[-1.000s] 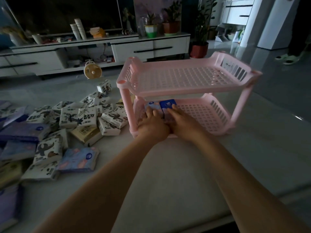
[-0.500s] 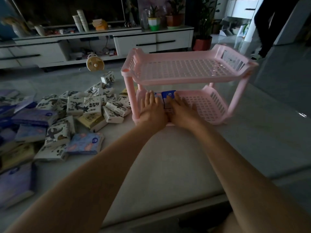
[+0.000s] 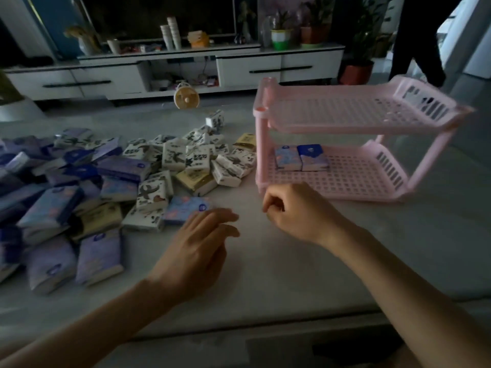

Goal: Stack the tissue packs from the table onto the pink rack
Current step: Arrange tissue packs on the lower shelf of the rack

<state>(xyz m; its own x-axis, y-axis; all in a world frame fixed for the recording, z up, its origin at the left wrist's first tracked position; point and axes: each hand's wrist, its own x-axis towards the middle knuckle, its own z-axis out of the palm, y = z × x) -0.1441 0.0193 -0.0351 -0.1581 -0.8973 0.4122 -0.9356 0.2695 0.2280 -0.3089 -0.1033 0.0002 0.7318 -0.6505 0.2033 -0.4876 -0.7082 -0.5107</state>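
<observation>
The pink two-tier rack [image 3: 265, 134] stands on the table at the right. Two blue tissue packs [image 3: 301, 157] lie side by side at the back left of its lower shelf; the top shelf holds nothing. A heap of tissue packs [image 3: 148, 176], white, purple, blue and yellow, covers the table's left half. My left hand [image 3: 198, 247] hovers with relaxed fingers just right of a light blue pack [image 3: 183, 209] at the heap's near edge. My right hand [image 3: 297, 211] is loosely curled in front of the rack's lower left corner, holding nothing.
A small round fan [image 3: 186, 99] stands at the table's far edge. A white TV cabinet [image 3: 170, 73] with cups and potted plants runs behind. A person's legs [image 3: 414, 43] are at the back right. The table's near edge [image 3: 239, 330] runs below my arms.
Both hands have left the two blue packs on the lower shelf and pulled back. My left hand has swung left toward the heap; my right has withdrawn to the rack's front.
</observation>
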